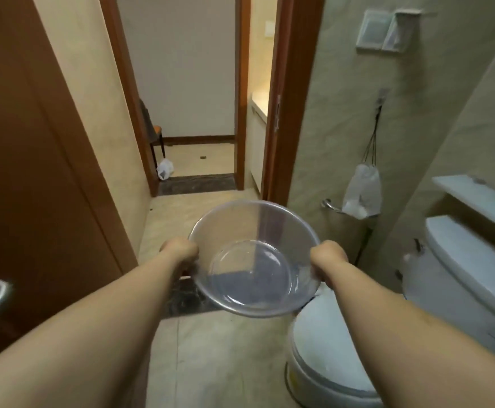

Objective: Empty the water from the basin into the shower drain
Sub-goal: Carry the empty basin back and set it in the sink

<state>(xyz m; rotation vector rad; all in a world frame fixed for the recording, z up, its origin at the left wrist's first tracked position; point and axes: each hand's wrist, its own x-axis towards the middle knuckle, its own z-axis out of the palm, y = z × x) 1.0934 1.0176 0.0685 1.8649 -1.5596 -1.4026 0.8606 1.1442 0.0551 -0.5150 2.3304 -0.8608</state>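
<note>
Both hands are closed on the rim of the clear round plastic basin [253, 257], the left hand [180, 250] at its left edge and the right hand [328, 256] at its right, holding it in the air above the beige tiled floor [211, 363] with shallow water pooled inside. It looks light and thin-walled, probably flexible and slippery when wet, so gripping 2 opposite rim points seems wise. The brown wooden door [34, 172] stands at the left, the white toilet [461, 275] and white lidded bin [325, 348] crowd the right; no shower drain shows.
</note>
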